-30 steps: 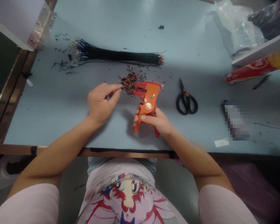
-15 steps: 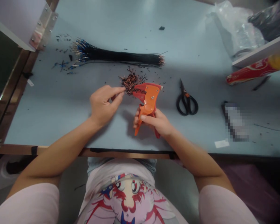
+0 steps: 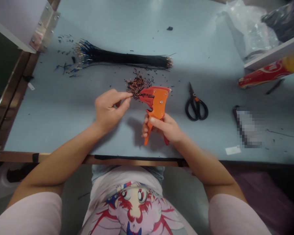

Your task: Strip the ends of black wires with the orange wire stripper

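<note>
My right hand (image 3: pixel 165 128) is wrapped round the handles of an orange and red wire stripper (image 3: pixel 160 103), its thumb lying along the orange side. The red jaws of the tool point left, at my left hand (image 3: pixel 112 107). Thumb and forefinger of that hand are pinched on a thin dark wire (image 3: pixel 134 95), whose end runs to the jaws; how far in it sits I cannot tell. Just behind the jaws lies a pile of short copper and black scraps (image 3: pixel 136 84). Farther back rests a long bundle of black wires (image 3: pixel 122 58) with blue and metal ends on the left.
Black-handled scissors (image 3: pixel 196 105) lie to the right of the stripper. Beyond them are a blurred-out phone-like object (image 3: pixel 248 127), a white label (image 3: pixel 233 150), a red tube (image 3: pixel 267 73) and plastic bags (image 3: pixel 253 32). Loose blue-tipped bits (image 3: pixel 66 67) lie at the left.
The wire stripper has shifted slightly to the right, and its orange handle has swung a little. My left hand keeps its pinch almost in the same place.
</note>
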A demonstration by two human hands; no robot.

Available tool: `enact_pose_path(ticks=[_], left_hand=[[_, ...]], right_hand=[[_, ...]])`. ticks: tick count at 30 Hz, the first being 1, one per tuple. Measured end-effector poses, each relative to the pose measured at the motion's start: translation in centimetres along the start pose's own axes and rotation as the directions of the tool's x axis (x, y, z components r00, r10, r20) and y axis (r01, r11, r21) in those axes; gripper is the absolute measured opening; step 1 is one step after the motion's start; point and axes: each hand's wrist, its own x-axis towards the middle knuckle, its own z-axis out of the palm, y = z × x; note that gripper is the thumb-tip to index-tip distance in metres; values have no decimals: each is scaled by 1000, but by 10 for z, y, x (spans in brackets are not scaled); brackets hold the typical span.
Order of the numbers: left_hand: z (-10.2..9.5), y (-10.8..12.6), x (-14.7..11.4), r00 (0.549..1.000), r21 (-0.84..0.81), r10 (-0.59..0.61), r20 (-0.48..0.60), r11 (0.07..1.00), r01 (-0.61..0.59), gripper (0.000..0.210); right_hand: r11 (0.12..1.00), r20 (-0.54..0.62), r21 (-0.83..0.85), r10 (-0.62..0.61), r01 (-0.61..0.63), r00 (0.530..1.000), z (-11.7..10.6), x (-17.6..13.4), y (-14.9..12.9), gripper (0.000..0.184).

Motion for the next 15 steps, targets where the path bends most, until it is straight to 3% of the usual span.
enact_pose_path(ticks=[5, 11, 15], left_hand=[[-2, -1, 1, 999, 29, 9, 33, 1000, -10, 14], [-6, -2, 2, 987, 275, 95, 127, 953, -127, 12], [-7, 1, 2, 989, 214, 40, 142, 974, -71, 14]], right_hand=[[999, 2, -36, -20, 20, 1000, 0, 0, 0, 28], [996, -21, -76, -52, 50, 998, 4, -1, 3, 28], [997, -44, -67, -47, 44, 998, 6, -1, 4, 32]])
